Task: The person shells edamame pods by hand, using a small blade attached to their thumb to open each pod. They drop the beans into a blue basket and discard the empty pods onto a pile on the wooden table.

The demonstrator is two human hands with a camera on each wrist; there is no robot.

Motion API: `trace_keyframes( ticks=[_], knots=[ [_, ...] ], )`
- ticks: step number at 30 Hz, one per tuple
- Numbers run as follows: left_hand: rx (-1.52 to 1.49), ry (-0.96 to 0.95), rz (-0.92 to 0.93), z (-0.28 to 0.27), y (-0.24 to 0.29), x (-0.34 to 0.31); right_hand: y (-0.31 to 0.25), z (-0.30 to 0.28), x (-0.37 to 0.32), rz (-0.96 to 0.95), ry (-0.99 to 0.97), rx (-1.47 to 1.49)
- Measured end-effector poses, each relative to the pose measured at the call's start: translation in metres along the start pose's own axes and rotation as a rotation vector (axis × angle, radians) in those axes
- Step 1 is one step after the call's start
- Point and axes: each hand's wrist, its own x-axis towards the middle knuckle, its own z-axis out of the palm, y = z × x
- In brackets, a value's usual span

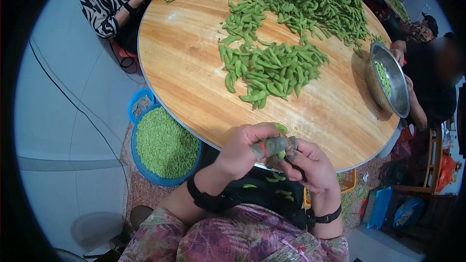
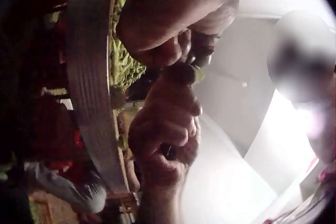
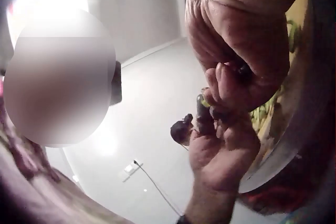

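Observation:
Just over the table's near edge in the head view, my left hand (image 1: pixel 237 154) and right hand (image 1: pixel 316 166) meet fingertip to fingertip. Between them is a green edamame pod (image 1: pixel 281 154), pinched by both hands and partly hidden by the fingers. Another bit of green pod (image 1: pixel 280 128) pokes out above the left fingers. A grey cover with a red band wraps the left thumb (image 1: pixel 270 147); dark covers also sit on right fingertips. In the right wrist view, a small piece of green (image 3: pixel 206 101) shows where the fingers meet. Loose edamame pods (image 1: pixel 272 70) lie beyond my hands.
A large pod heap (image 1: pixel 310 0) covers the far side of the round wooden table (image 1: pixel 184 63). Below its left edge stands a blue basin (image 1: pixel 137 157) of shelled beans. At right, another person holds a metal colander (image 1: pixel 400 92). An orange crate (image 1: pixel 350 180) sits below.

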Motion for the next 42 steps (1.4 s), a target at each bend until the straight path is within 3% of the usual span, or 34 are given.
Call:
trace_keyframes(
  ticks=[2, 4, 6, 8, 9, 10, 12, 16, 18, 20, 21, 22, 25, 28, 33, 40, 42],
  knots=[
    [-0.379, -0.177, -0.157, -0.007, 0.001, 0.001, -0.003, 0.001, -0.002, 0.106, -0.151, 0.33],
    [-0.433, -0.21, -0.224, -0.009, 0.002, 0.002, 0.002, 0.0, 0.0, 0.054, -0.094, 0.26],
    [0.075, -0.061, -0.021, 0.001, 0.003, 0.001, 0.007, 0.002, 0.001, 0.0, -0.034, 0.188],
    [0.202, -0.006, 0.07, 0.005, -0.005, 0.002, 0.01, 0.009, 0.003, -0.321, 0.215, -0.369],
    [0.329, 0.051, 0.159, 0.006, -0.007, 0.002, 0.01, 0.012, 0.004, -0.335, 0.27, -0.399],
    [0.327, 0.053, 0.159, 0.006, -0.006, 0.0, 0.006, 0.011, 0.004, -0.334, 0.268, -0.4],
    [0.376, 0.067, 0.134, 0.009, -0.001, -0.001, -0.006, 0.005, 0.0, -0.08, 0.196, -0.141],
    [0.385, 0.04, 0.261, 0.007, 0.001, 0.0, -0.008, -0.001, 0.0, -0.072, 0.082, 0.123],
    [0.218, 0.001, 0.098, 0.005, 0.003, 0.0, -0.012, -0.003, -0.003, -0.064, 0.122, -0.03],
    [0.163, 0.034, 0.063, 0.005, 0.005, 0.001, -0.014, 0.0, -0.004, -0.055, 0.163, -0.18],
    [0.108, 0.067, 0.026, 0.005, 0.007, 0.001, -0.014, 0.004, -0.003, -0.159, 0.207, -0.273],
    [0.105, 0.063, 0.026, 0.006, 0.008, 0.0, -0.013, 0.006, -0.003, -0.263, 0.253, -0.366],
    [0.173, 0.065, 0.054, 0.005, 0.01, 0.001, -0.002, 0.001, 0.002, -0.337, 0.295, -0.461],
    [0.059, -0.033, 0.013, -0.004, 0.001, 0.004, -0.003, -0.001, -0.001, -0.27, 0.255, -0.564],
    [-0.315, 0.025, -0.097, -0.002, 0.002, -0.001, -0.014, 0.012, -0.008, -0.168, 0.109, -0.391],
    [-0.27, 0.077, -0.12, 0.001, -0.005, -0.003, -0.008, 0.007, -0.004, -0.128, 0.046, -0.265],
    [-0.196, 0.157, 0.019, 0.005, -0.008, -0.004, -0.01, 0.007, -0.009, -0.111, 0.019, -0.224]
  ],
)
